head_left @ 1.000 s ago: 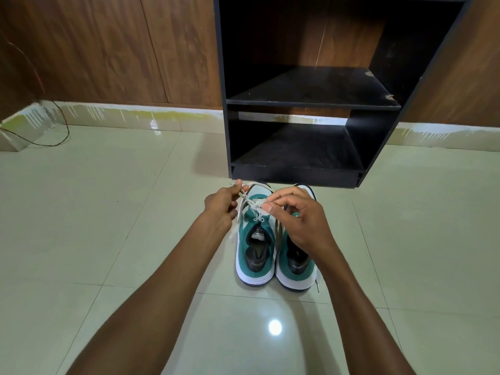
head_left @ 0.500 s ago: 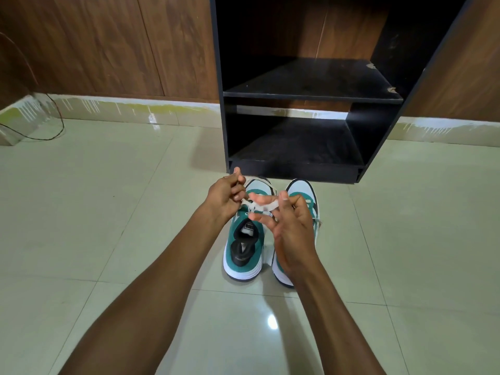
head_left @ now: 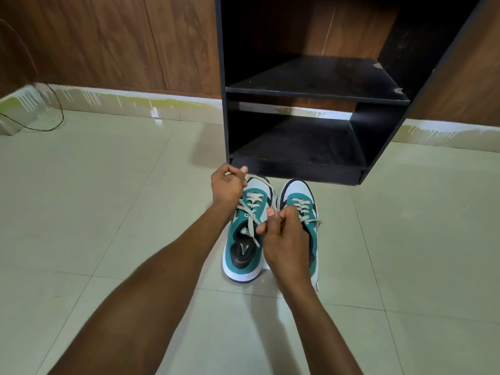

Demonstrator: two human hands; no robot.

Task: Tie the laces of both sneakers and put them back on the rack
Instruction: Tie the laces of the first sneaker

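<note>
Pale glossy floor tiles (head_left: 108,212) fill the scene, with a wood-panelled wall (head_left: 121,41) at the far side and a thin dark cable (head_left: 55,104) trailing down at the far left. Against that wall stands a black rack (head_left: 384,136), both of its shelves bare, and right in front of it, toes pointing at its base, sit the two sneakers side by side on the floor. The left sneaker (head_left: 243,253), teal with a white sole and toe, is the one being worked on: its pale lace (head_left: 250,215) is crossed over the tongue and drawn out both ways. The left hand (head_left: 228,186) is up by the toe, fingers curled tight round one end of that lace, thumb pressed on top. The right hand (head_left: 285,236) sits nearer, over the gap between the shoes, thumb and forefinger pinching the other end, which runs slantwise across the shoe's opening. The right sneaker (head_left: 300,201) is half hidden under that hand; its lace (head_left: 311,220) looks loose, a stray end sticking out to the right, though the knot area is hard to make out.
</note>
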